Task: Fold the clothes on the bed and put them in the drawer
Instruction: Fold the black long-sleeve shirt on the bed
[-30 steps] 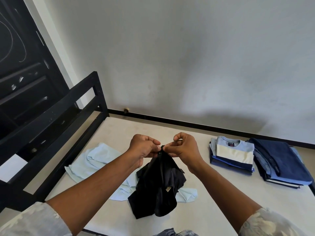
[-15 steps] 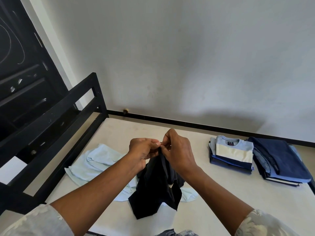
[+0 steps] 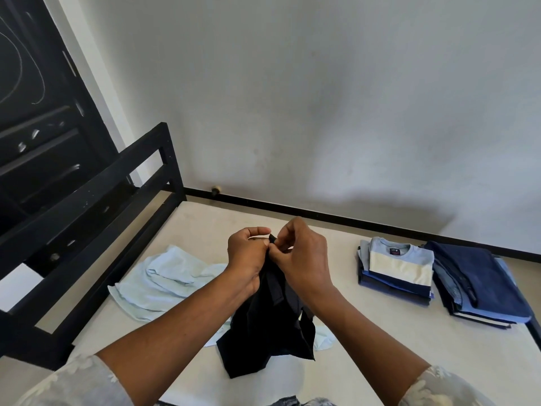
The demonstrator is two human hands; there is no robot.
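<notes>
Limp black cloth garment [image 3: 269, 326] hangs bunched from my fingertips [image 3: 279, 254] at six o'clock; crumpled pale-blue shirt [image 3: 164, 285] lies at nine; folded striped-top pile [image 3: 398, 268] and navy pile [image 3: 474, 282] adjoin at three

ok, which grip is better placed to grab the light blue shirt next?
Left, probably. The light blue shirt lies on the left grip's side; the right grip sits across the black garment. Both pinch that garment now.

Wall [image 3: 322, 98]: plain grey-white, softly lit
Skirting [image 3: 351, 222]: black strip along wall base
Bed frame [image 3: 87, 191]: black rails, left
Cabinet [image 3: 35, 136]: dark, behind frame
</notes>
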